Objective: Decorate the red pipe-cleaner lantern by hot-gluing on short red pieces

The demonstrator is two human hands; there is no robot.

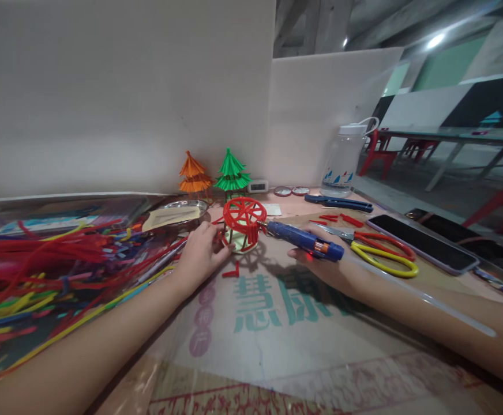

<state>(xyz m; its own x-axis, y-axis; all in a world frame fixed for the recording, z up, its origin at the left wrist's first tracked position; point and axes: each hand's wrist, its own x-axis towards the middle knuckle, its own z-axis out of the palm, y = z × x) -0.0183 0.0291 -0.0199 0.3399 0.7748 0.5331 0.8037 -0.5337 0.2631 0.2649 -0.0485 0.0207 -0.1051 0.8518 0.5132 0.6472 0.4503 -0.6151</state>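
1. Step: I appear to be gluing the red frame (245, 211), far middle of the bench (292, 210); the next move calls for steady aim.
2. My left hand (201, 249), part-curled, lies at the frame's left side; I cannot tell whether it grips.
3. My right hand (329, 270) is wrapped around the blue glue gun (299, 237), aimed at the frame's right side.

Looked smooth plastic on the glue gun (295, 236) | looked matt on the spoked frame (246, 211) | gleamed like metal on the dish (198, 204) | showed clear plastic on the bottle (342, 158) | shone glossy, glass-like on the phone screen (424, 243) | appeared matt on the wall panel (122, 86)
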